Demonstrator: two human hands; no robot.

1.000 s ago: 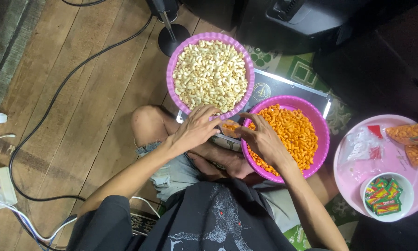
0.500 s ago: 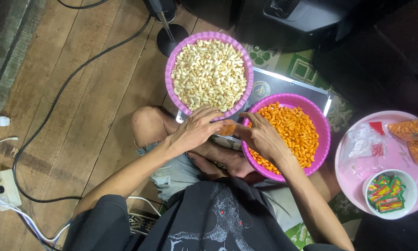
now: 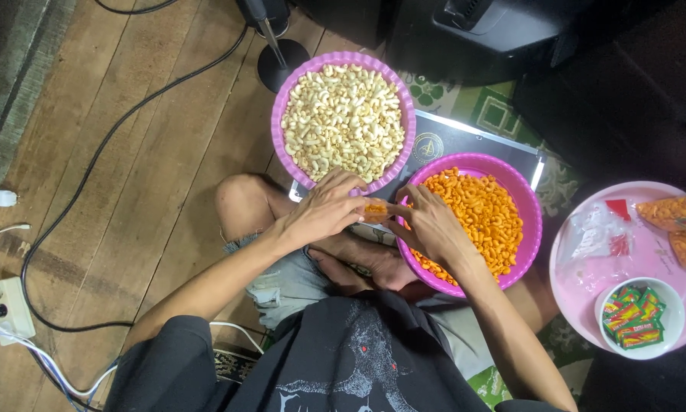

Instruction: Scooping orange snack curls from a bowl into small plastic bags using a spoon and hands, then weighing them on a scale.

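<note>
The left hand (image 3: 324,210) and right hand (image 3: 430,225) both pinch a small packet of orange snacks (image 3: 375,210) between the two purple bowls, just above the lap. A loosened grip likely spills pieces onto the legs; a hand moving sideways may tip the orange-filled bowl (image 3: 530,229), which it touches.

At the centre of the frame the left hand (image 3: 324,210) and right hand (image 3: 433,226) meet, pinching a small clear packet of orange snacks (image 3: 375,210) between their fingertips. Above them sits a round purple plastic basin of pale curled crackers (image 3: 344,120); to the right, a purple basin of orange curled snacks (image 3: 484,217). At the right edge, a pink round tray (image 3: 667,267) bears a white bowl of small coloured sachets (image 3: 634,317). Dark cables (image 3: 91,160) cross the wooden plank floor (image 3: 129,91) at the left.
</note>
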